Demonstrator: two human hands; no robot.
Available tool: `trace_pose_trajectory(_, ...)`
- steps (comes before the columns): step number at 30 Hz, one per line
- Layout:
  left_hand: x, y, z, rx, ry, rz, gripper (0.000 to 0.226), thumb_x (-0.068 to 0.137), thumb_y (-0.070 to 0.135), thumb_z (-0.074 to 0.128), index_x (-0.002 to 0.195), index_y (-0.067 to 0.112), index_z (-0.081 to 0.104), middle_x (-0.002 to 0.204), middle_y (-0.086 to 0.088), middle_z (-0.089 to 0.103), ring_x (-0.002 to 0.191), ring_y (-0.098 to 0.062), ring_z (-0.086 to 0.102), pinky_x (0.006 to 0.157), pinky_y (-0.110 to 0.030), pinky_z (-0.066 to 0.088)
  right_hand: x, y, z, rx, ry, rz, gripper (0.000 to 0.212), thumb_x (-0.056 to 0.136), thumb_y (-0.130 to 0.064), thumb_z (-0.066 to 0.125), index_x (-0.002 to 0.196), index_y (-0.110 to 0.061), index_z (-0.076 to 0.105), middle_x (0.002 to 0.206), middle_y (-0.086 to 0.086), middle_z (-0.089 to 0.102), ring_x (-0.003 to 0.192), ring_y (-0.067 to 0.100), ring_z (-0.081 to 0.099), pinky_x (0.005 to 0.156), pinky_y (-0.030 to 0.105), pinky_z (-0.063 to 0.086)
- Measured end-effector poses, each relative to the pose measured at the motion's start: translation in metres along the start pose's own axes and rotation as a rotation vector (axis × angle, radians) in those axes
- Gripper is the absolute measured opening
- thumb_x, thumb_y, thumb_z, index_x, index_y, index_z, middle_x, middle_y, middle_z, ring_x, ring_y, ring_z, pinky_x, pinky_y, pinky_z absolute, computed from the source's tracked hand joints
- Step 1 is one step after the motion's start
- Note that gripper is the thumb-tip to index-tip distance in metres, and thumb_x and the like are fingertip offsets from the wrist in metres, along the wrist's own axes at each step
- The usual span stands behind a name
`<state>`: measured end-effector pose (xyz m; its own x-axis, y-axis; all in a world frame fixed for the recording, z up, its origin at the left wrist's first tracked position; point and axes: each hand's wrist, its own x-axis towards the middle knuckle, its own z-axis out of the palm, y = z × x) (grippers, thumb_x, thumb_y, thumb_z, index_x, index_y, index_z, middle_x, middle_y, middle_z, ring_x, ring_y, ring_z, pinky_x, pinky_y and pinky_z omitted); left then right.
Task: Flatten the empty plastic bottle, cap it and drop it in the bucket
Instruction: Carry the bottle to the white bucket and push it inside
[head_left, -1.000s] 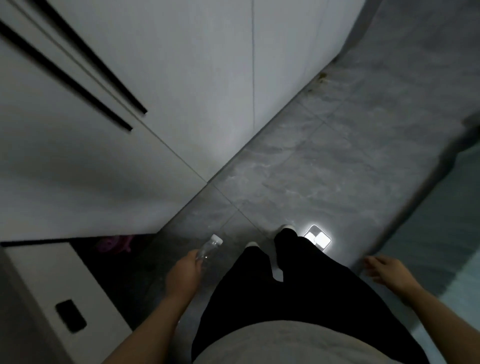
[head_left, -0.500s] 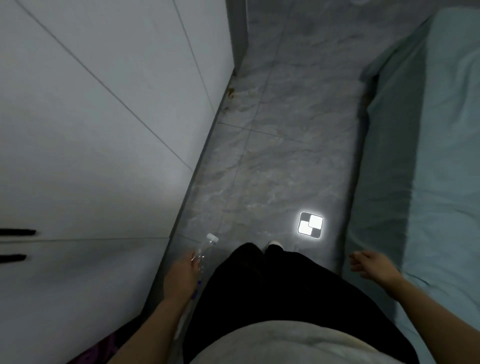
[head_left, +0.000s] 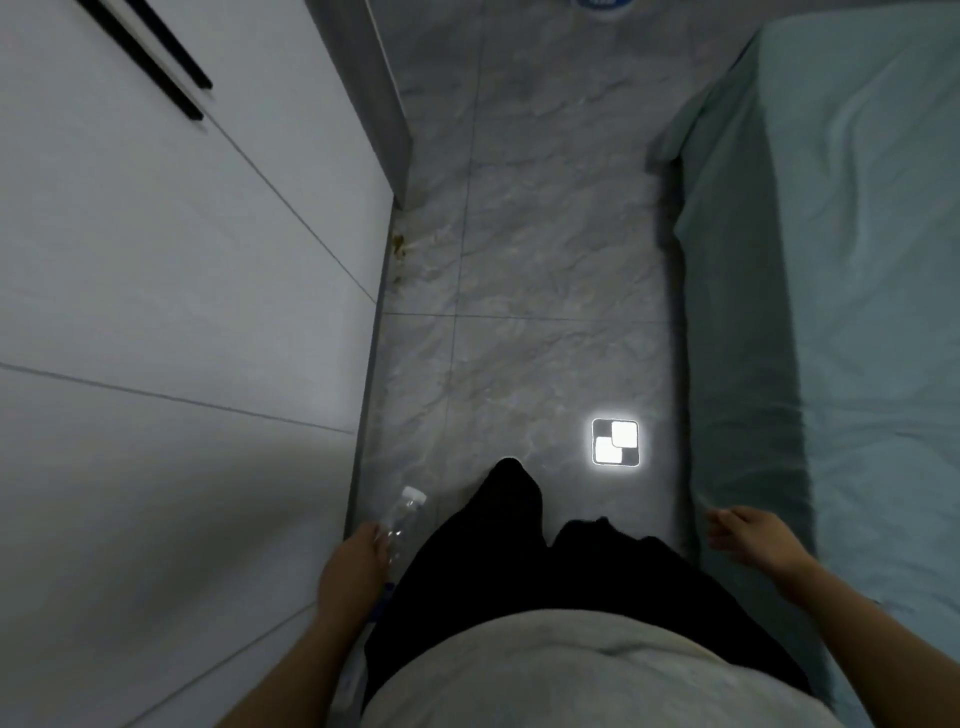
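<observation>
Bottle (head_left: 401, 522) hangs low at my left side, my left hand (head_left: 352, 570) clamped round its body, white cap (head_left: 413, 494) pointing far. My right hand (head_left: 753, 536) hangs empty, fingers loosely curled — just beside the bed (head_left: 852, 332) edge. Cabinets (head_left: 171, 312) close on the left; a narrow strip of floor (head_left: 524, 291) runs ahead.

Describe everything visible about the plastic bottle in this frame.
The plastic bottle is clear and looks empty, with a white cap on its neck. The left hand grips its lower body, hiding the base; the capped end points forward, away from the person. Nothing else touches it. Whether it is flattened cannot be told.
</observation>
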<state>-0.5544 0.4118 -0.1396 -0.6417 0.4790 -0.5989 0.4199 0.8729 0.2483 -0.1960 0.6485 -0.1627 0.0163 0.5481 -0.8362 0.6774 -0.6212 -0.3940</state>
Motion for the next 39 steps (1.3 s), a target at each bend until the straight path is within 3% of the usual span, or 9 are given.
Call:
trace_pose_trajectory(3,0.045,0.041,-0.028,0.008,-0.011,0.071,0.021,0.092,0.021,0.046,0.094,0.004,0.059,0.098,-0.024,0.068,0.089,-0.037,0.063,0.072,-0.037,0.045,0.013,-0.019,-0.002,0.046,0.045,0.023,0.031,0.093,-0.002,0.039,0.105,0.022,0.054,0.089,0.024,0.054,0.057,0.022,0.046,0.035,0.010,0.041)
trace_pose_trajectory(6,0.087,0.082,-0.053,0.029,-0.020,0.124,0.022,0.093,0.018,0.044,0.093,0.001,0.058,0.095,-0.027,0.067,0.088,-0.039,0.062,0.073,-0.038,0.045,0.024,-0.027,-0.010,0.060,0.087,0.084,0.030,0.093,-0.006,0.042,0.100,0.018,0.058,0.085,0.022,0.058,0.062,0.024,0.050,0.053,0.025,0.039)
trace_pose_trajectory(13,0.175,0.189,-0.086,0.027,-0.028,0.203,0.019,0.092,0.016,0.048,0.088,-0.001,0.057,0.084,-0.027,0.065,0.075,-0.035,0.059,0.065,-0.035,0.039,0.075,-0.065,-0.049,0.131,0.120,0.184,0.030,0.094,-0.011,0.042,0.094,0.013,0.061,0.075,0.015,0.061,0.063,0.025,0.053,0.058,0.027,0.036)
trace_pose_trajectory(19,0.216,0.259,-0.091,0.031,-0.042,0.175,0.022,0.093,0.014,0.046,0.070,0.015,0.047,0.068,-0.014,0.061,0.064,-0.026,0.054,0.056,-0.030,0.040,0.136,-0.172,-0.103,0.168,0.132,0.091,0.029,0.094,-0.009,0.040,0.100,0.012,0.058,0.086,0.020,0.059,0.067,0.026,0.053,0.058,0.025,0.036)
trace_pose_trajectory(22,0.230,0.281,-0.096,0.003,-0.029,0.111,0.018,0.092,0.014,0.046,0.082,0.004,0.058,0.075,-0.020,0.064,0.065,-0.024,0.054,0.061,-0.031,0.042,0.163,-0.234,-0.126,0.158,0.115,0.032,0.028,0.094,-0.010,0.040,0.102,0.008,0.059,0.088,0.020,0.059,0.072,0.026,0.054,0.058,0.025,0.036)
trace_pose_trajectory(29,0.309,0.338,-0.123,0.028,-0.053,0.004,0.017,0.090,0.015,0.047,0.082,0.005,0.058,0.084,-0.023,0.067,0.078,-0.035,0.062,0.066,-0.033,0.043,0.232,-0.358,-0.159,0.153,0.088,-0.026,0.028,0.094,-0.009,0.040,0.102,0.010,0.059,0.089,0.020,0.059,0.064,0.021,0.053,0.057,0.025,0.036)
trace_pose_trajectory(36,0.433,0.440,-0.185,0.069,-0.033,0.132,0.023,0.093,0.012,0.044,0.086,-0.003,0.060,0.088,-0.029,0.067,0.073,-0.030,0.060,0.066,-0.035,0.043,0.286,-0.445,-0.181,0.116,0.096,0.087,0.030,0.094,-0.007,0.041,0.104,0.016,0.057,0.089,0.023,0.059,0.073,0.027,0.054,0.055,0.025,0.032)
trace_pose_trajectory(39,0.484,0.500,-0.218,0.059,-0.014,0.213,0.020,0.092,0.012,0.046,0.090,-0.003,0.059,0.088,-0.029,0.067,0.078,-0.036,0.063,0.064,-0.031,0.038,0.303,-0.479,-0.195,0.147,0.112,0.144,0.030,0.093,-0.006,0.041,0.105,0.016,0.057,0.092,0.025,0.058,0.078,0.030,0.053,0.056,0.025,0.031)
